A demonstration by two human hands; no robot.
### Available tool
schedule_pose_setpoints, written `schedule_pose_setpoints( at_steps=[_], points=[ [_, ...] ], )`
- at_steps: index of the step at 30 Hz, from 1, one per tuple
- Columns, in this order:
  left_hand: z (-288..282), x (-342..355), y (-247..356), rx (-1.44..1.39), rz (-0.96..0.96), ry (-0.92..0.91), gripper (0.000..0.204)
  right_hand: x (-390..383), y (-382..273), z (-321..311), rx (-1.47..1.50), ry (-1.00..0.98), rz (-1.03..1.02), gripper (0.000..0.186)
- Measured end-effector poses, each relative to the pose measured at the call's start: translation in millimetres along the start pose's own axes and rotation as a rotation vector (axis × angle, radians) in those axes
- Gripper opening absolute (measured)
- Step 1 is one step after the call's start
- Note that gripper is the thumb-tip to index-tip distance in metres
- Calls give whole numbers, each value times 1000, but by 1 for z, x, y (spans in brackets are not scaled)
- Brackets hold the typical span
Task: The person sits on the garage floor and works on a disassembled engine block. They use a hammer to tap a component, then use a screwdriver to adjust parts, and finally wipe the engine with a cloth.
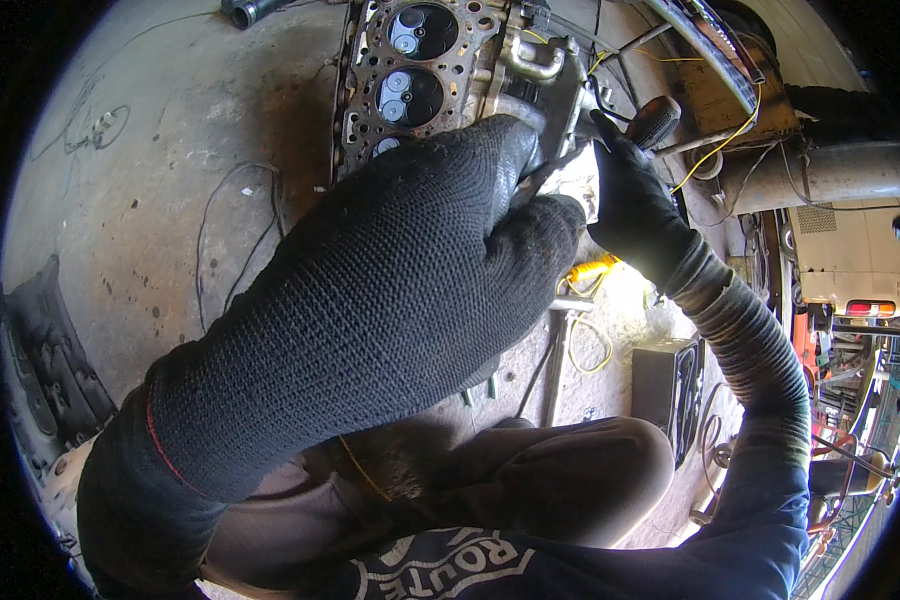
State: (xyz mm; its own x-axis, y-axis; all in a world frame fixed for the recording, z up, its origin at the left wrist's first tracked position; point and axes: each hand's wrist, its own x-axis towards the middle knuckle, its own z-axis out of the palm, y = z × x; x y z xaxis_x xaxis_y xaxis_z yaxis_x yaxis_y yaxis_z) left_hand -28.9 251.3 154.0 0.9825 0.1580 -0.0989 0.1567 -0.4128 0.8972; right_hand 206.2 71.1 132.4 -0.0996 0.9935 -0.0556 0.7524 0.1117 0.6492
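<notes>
My left hand [370, 270], in a black knit glove with a dark coated palm, reaches across the middle, thumb and fingers closed. At its fingertips is a bright silvery-white piece [582, 182], too glaring to identify. Just right of that piece is my right hand [638, 195], also in a dark glove, curled beside the rounded dark handle of a tool [656, 121]. The tool's other end is hidden. Beyond both hands lies an engine [450, 100] with its flat metal face exposed, showing round dark recesses and many holes. My left hand covers its near part.
A yellow-handled lamp [592, 268] glows on the floor below my right hand, near a metal bar [559, 365]. A black box [667, 390] stands beside my knee. Loose cables [245, 215] and a dark sheet [55, 360] lie at left. A thick pipe [830, 175] is at right.
</notes>
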Motion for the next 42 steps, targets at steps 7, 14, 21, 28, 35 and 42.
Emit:
schedule_pose_setpoints(
  at_steps=[7,14,21,28,35,42],
  points=[
    [2,0,3,7,18,40,63,1,-1,-3,3,-90,3,9],
    [-3,0,4,4,25,-14,59,1,-2,-1,-28,-22,-21,9],
    [0,-1,8,-68,-20,7,57,-3,-2,3,10,42,-28,5],
    [2,-1,1,18,73,33,56,-6,1,11,105,116,1,4],
    [4,-3,2,-9,58,56,55,-9,-2,8,97,74,27,6],
    [-1,-1,5,40,73,-36,58,-10,-2,5,92,40,30,8]
  ],
)
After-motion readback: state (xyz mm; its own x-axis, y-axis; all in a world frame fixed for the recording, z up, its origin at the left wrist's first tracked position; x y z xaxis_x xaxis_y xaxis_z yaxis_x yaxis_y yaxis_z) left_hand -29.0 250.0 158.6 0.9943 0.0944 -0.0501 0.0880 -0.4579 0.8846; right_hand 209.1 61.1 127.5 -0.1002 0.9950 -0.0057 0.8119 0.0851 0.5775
